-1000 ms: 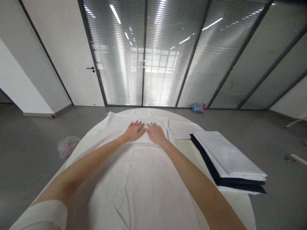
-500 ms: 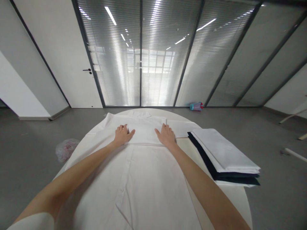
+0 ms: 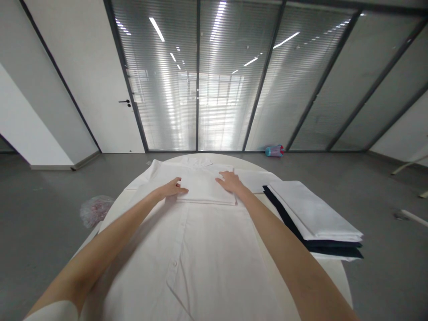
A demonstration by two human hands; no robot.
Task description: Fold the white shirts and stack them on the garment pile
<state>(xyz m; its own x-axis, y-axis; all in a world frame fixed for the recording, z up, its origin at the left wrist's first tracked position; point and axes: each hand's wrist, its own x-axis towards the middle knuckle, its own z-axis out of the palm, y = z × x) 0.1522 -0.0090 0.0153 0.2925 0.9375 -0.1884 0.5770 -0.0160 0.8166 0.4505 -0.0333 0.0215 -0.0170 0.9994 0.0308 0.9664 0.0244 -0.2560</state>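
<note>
A white button-up shirt (image 3: 214,258) lies spread over a round table, its button strip running toward me and its collar at the far end. On its upper part rests a flat, folded white cloth (image 3: 203,185) with a straight near edge. My left hand (image 3: 171,189) is at the left edge of this folded cloth, thumb stretched out and apart from the fingers. Across from it, my right hand (image 3: 230,180) lies on the right side, fingers spread. Neither hand visibly grips fabric. A sleeve extends right beneath the folded cloth.
A stack of folded white and navy cloths (image 3: 314,214) sits at the right of the white table (image 3: 334,272). A clear plastic bag (image 3: 96,210) lies on the floor at left. Beyond are a blue and red item (image 3: 274,151) and a glass partition (image 3: 220,89).
My right hand has turned, its fingers now pointing more to the left. The left hand has flattened and rotated slightly at the cloth's edge. The view has tilted a little upward.
</note>
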